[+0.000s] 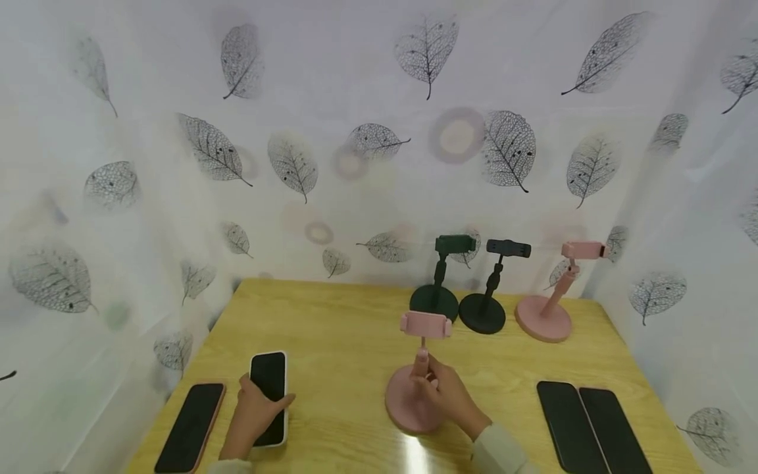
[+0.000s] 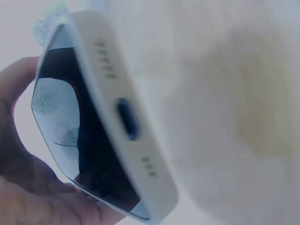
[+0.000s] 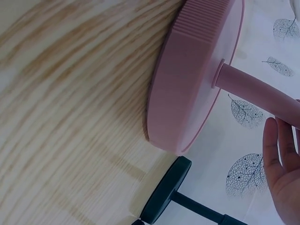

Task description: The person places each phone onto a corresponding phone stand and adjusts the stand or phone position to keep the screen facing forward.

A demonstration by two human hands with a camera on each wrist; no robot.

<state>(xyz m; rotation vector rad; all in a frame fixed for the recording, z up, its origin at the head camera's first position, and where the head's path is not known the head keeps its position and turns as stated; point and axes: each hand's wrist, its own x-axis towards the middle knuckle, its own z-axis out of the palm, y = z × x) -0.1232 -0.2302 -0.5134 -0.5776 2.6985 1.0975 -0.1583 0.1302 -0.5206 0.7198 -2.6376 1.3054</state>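
Note:
My left hand (image 1: 253,413) grips a white-edged smartphone (image 1: 269,378) by its two sides, thumb on the right edge and fingers on the left. In the left wrist view the phone's bottom end (image 2: 125,119), with its charging port and speaker holes, faces the camera. My right hand (image 1: 445,394) holds the stem of a pink phone stand (image 1: 425,324) just below its clamp. The right wrist view shows the stand's round base (image 3: 180,89) close up, with fingers (image 3: 271,145) at the stem.
A dark green stand (image 1: 435,299), a black stand (image 1: 482,313) and another pink stand (image 1: 543,319) line the back right of the wooden table (image 1: 331,316). One phone (image 1: 191,428) lies at the left, two side by side (image 1: 571,421) at the right. A leaf-patterned curtain (image 1: 367,191) surrounds the table.

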